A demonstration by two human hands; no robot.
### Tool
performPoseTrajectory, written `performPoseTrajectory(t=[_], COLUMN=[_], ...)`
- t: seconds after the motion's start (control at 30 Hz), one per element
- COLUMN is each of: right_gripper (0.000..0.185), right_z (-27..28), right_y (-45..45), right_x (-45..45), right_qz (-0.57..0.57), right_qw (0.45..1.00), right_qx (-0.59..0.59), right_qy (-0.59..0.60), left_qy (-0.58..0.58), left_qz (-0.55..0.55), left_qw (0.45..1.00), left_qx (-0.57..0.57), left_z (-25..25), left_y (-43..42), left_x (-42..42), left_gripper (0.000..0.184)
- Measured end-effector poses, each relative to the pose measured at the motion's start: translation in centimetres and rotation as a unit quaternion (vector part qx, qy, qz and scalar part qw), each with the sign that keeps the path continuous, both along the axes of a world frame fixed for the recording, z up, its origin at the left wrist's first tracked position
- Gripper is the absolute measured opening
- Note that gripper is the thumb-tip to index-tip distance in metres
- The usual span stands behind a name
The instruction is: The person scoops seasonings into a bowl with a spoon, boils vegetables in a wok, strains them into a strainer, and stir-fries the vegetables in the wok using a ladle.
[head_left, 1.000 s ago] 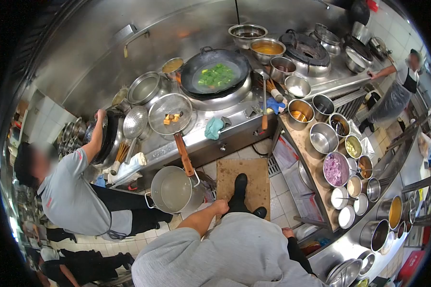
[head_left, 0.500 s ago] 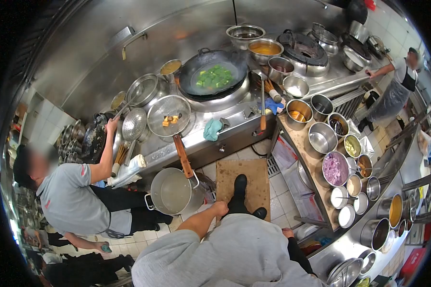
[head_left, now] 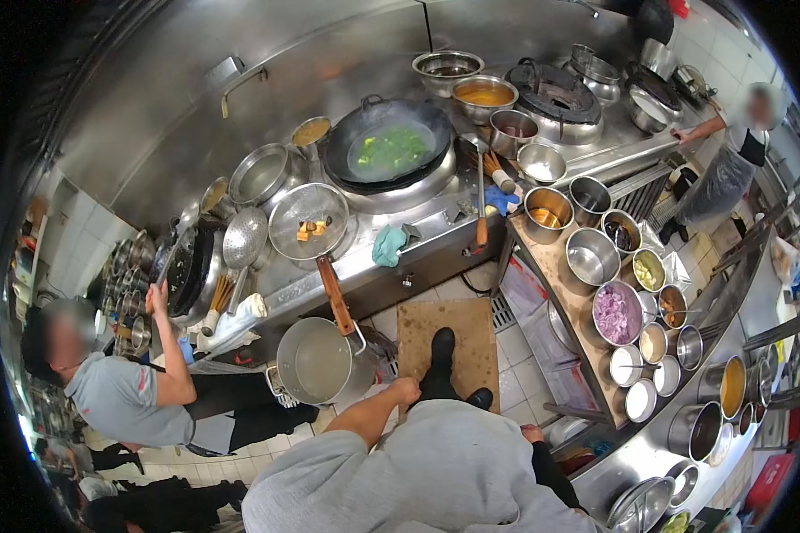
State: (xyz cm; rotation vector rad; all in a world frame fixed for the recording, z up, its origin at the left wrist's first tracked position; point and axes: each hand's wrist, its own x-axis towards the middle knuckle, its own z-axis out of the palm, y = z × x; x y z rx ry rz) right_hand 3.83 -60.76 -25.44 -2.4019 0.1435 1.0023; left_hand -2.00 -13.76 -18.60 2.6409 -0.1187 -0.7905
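Note:
My left hand point(head_left: 404, 391) hangs beside my dark trousers with its fingers curled in, and no object shows in it. It is nearest to the large metal pot point(head_left: 316, 360) on my left. Only a bit of my right hand point(head_left: 532, 433) shows past my grey shirt, so its fingers are hidden. In front, green vegetables point(head_left: 391, 151) lie in steaming liquid in a black wok point(head_left: 333, 147). A wood-handled mesh strainer point(head_left: 284, 209) rests on the counter, holding brown and yellow pieces point(head_left: 311, 230).
At left, a co-worker point(head_left: 129, 391) holds a ladle point(head_left: 187, 220) by another wok point(head_left: 213, 271). Another person point(head_left: 738, 160) stands far right. Bowls of chopped purple food point(head_left: 617, 313) and white contents point(head_left: 641, 401) fill the right-hand table. A mat point(head_left: 471, 355) lies underfoot.
The co-worker at left has drawn the ladle away from the round metal pan and down to the left wok. My hands stay in place; the view has shifted slightly.

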Motion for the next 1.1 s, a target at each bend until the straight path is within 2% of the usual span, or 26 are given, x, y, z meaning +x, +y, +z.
performPoseTrajectory(t=[0.1, 0.2, 0.3, 0.5, 0.6, 0.7, 0.77, 0.8, 0.9, 1.0, 1.07, 1.1], right_gripper=[0.030, 0.028, 0.028, 0.027, 0.024, 0.030, 0.030, 0.030, 0.029, 0.029, 0.028, 0.028], right_z=[1.7, -0.5, -0.2, -1.4, 0.3, 4.1, 0.5, 0.4, 0.4, -2.2, -2.2, -2.1], right_y=[0.7, -0.2, -0.4, -1.3, -0.4, 0.9, -0.1, 0.0, -0.1, -0.6, -0.5, -0.5], right_x=[0.1, 0.1, 0.0, -0.1, -0.1, 0.9, 1.0, 1.2, 1.2, 0.7, 0.6, 0.6], right_qz=[-0.002, 0.048, 0.008, 0.104, 0.024, 0.028, 0.117, 0.162, 0.101, -0.022, -0.029, -0.033], right_qw=[1.000, 0.999, 1.000, 0.989, 0.999, 0.998, 0.992, 0.986, 0.995, 0.999, 0.999, 0.999], right_qx=[-0.024, 0.006, 0.022, 0.054, 0.011, -0.048, -0.044, -0.042, -0.023, -0.007, -0.002, 0.001], right_qy=[-0.007, -0.025, -0.009, -0.085, -0.047, 0.028, 0.000, -0.014, 0.002, 0.029, 0.028, 0.027], left_qy=[-0.003, 0.002, 0.010, 0.053, 0.059, 0.056, 0.046, 0.045, 0.039, 0.024, 0.010, 0.016], left_qz=[0.006, 0.025, 0.024, 0.057, 0.046, 0.063, 0.062, 0.069, 0.081, 0.077, 0.072, 0.074], left_qw=[1.000, 1.000, 1.000, 0.997, 0.997, 0.996, 0.997, 0.997, 0.996, 0.997, 0.997, 0.997], left_qx=[0.000, 0.001, 0.000, 0.007, 0.005, 0.006, 0.009, 0.006, -0.002, -0.004, -0.005, -0.006], left_z=[0.3, 0.4, -0.2, 1.4, 1.5, 1.2, 0.2, 0.1, -0.1, -0.6, -2.7, -2.2], left_y=[-0.1, -0.1, -0.1, -0.4, -0.4, -0.4, -0.4, -0.4, -0.3, -0.2, 0.1, 0.0], left_x=[0.0, -0.2, -0.2, 0.4, 0.7, 0.7, 0.6, 0.6, 0.4, 0.2, -0.1, 0.0], left_gripper=[0.035, 0.035, 0.035, 0.037, 0.038, 0.037, 0.037, 0.036, 0.035, 0.034, 0.034, 0.033])
